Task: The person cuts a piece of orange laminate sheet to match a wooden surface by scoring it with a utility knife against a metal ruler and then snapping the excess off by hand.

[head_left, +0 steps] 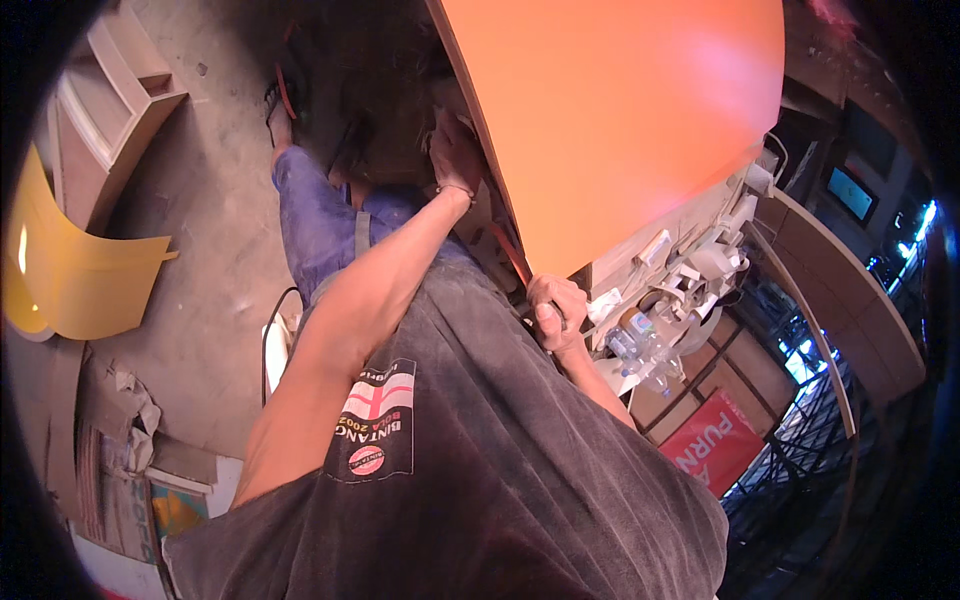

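Observation:
A large glossy orange panel (pixel 620 110) with a curved far edge fills the upper middle. My left hand (pixel 455 155) is by its left edge, fingers stretched out and partly in shadow; whether it presses on the panel's side I cannot tell. At the panel's near corner my right hand (pixel 558 312) is closed in a fist around something dark, mostly hidden by the fingers. A thin orange-red strip (pixel 510 250) runs along the panel's edge up to that fist.
Right of the panel lie plastic bottles (pixel 640 345) among white scraps (pixel 700 270). A curved brown board (pixel 850 290) stands farther right. On the left are a bent yellow sheet (pixel 100 285) and a curved wooden frame (pixel 120 110) on the dusty floor (pixel 210 210).

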Demonstrator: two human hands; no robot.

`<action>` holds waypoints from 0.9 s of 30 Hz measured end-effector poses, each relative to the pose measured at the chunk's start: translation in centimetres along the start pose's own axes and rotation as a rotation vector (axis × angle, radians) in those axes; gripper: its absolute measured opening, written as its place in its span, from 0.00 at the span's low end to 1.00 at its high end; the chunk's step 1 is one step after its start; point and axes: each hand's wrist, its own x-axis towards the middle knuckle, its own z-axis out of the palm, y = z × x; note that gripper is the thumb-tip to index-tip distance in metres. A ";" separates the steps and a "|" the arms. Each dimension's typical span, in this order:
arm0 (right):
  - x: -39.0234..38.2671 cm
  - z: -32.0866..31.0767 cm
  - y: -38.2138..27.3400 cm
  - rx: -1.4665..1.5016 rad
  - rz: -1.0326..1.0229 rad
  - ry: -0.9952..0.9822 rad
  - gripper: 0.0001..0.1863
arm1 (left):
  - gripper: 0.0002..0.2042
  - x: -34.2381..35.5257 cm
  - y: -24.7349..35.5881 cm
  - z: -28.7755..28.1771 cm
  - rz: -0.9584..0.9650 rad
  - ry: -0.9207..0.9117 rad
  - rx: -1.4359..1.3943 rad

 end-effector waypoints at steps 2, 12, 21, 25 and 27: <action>-0.1 0.0 -0.5 0.013 -0.006 0.020 0.19 | 0.27 0.3 -0.2 0.3 0.165 0.028 0.142; -3.6 -1.5 -3.0 -0.022 0.054 -0.029 0.21 | 0.29 -5.2 0.8 0.2 -0.101 -0.116 0.128; -3.6 -1.4 -0.3 -0.103 0.031 -0.105 0.16 | 0.25 -3.5 -10.2 -0.7 0.094 -0.056 0.067; -4.6 -1.0 -0.1 -0.114 0.047 -0.012 0.14 | 0.29 -1.7 -8.9 -1.1 -0.135 -0.159 -0.167; -4.5 -0.8 0.9 -0.155 0.014 -0.057 0.15 | 0.30 -2.6 -7.6 -1.9 -0.240 -0.247 -0.130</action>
